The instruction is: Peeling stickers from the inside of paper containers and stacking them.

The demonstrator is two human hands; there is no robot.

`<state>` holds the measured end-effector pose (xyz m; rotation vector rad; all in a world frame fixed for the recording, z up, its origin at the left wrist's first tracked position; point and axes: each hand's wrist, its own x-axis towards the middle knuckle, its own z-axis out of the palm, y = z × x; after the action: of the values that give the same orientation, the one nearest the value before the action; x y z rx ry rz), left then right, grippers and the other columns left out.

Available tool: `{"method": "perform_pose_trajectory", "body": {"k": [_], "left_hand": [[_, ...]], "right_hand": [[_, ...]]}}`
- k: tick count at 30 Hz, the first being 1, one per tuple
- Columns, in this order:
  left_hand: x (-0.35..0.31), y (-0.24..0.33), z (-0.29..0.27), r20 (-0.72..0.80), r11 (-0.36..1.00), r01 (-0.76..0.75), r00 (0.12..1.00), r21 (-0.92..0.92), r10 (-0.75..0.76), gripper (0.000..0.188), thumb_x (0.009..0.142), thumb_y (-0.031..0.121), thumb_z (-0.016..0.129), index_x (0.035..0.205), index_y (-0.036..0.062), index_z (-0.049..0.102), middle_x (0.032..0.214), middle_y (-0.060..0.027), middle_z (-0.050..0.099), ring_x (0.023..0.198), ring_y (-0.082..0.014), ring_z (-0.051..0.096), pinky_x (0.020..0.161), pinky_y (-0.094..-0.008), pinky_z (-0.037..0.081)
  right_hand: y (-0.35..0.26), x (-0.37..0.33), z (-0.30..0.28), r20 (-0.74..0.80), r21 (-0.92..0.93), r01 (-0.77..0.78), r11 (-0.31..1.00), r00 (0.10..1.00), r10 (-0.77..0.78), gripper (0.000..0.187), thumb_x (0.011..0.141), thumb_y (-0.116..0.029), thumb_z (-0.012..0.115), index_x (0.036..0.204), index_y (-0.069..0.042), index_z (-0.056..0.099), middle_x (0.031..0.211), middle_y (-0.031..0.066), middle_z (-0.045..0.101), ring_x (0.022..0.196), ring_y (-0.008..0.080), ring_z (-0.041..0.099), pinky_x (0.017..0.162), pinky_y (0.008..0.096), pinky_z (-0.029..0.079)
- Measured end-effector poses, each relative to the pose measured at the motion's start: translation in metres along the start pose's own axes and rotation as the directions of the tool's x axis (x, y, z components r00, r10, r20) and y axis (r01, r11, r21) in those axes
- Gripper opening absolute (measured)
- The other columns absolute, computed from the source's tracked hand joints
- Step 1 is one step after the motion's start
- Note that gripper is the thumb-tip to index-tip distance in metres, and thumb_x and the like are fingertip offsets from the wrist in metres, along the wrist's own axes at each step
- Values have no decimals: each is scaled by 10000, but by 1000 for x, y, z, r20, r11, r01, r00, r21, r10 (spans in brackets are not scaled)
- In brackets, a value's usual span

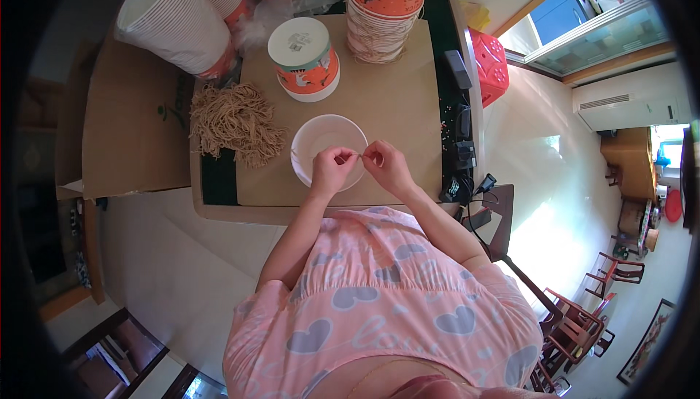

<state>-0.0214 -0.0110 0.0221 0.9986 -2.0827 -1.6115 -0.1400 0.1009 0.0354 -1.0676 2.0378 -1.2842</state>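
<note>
Both of my hands are raised over a white paper bucket that stands near the table's front edge with its open mouth up. My left hand is closed in a pinch, and my right hand pinches close beside it. Between their fingertips runs a thin tan piece of twine; most of it is hidden by the fingers. Left of the bucket lies a loose heap of tan twine. Behind the bucket, an orange and green printed paper bucket stands upside down on another white one.
A tall stack of printed buckets with twine stands at the back. Plastic-wrapped bucket stacks lean at the back left, above a cardboard box. Black power adapters and cables line the right edge. A red plastic stool is beyond.
</note>
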Motion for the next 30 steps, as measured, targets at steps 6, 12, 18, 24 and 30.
{"method": "perform_pose_trajectory", "body": {"k": [6,12,18,24,30], "left_hand": [[-2,13,-3,-13,982,-83,996,173,86,76,745,68,671,795,20,640,750,-69,635,657,-161,616,597,-285,491],[-5,19,-8,-13,764,-188,969,617,249,179,700,49,640,873,63,595,844,-70,586,765,-250,599,633,-369,503],[-3,8,-16,35,904,-252,966,344,256,234,704,51,653,932,55,601,867,-91,591,791,-247,600,723,-348,502],[0,5,-14,95,943,-253,967,214,238,264,697,55,692,947,39,608,907,-100,621,845,-221,617,753,-324,501],[1,-8,-8,139,984,-171,977,50,163,213,741,77,697,930,30,609,860,-90,663,816,-186,651,731,-286,510]], "right_hand": [[2,-1,1,8,4,-3,1000,1000,3,97,751,-75,635,820,-27,586,742,94,581,636,200,561,590,304,467],[3,-1,1,17,3,-19,1000,1000,19,92,751,-72,633,820,-29,589,745,94,583,637,198,566,589,301,467],[2,-1,1,18,22,-24,999,1000,23,93,752,-72,634,825,-33,591,749,91,585,634,193,563,588,300,466],[1,0,2,18,23,-18,1000,1000,18,95,753,-75,636,827,-34,593,753,89,587,632,190,558,585,298,463],[-1,2,5,35,31,5,999,999,-6,87,759,-72,641,821,-32,595,749,76,578,621,164,532,575,281,449]]}}
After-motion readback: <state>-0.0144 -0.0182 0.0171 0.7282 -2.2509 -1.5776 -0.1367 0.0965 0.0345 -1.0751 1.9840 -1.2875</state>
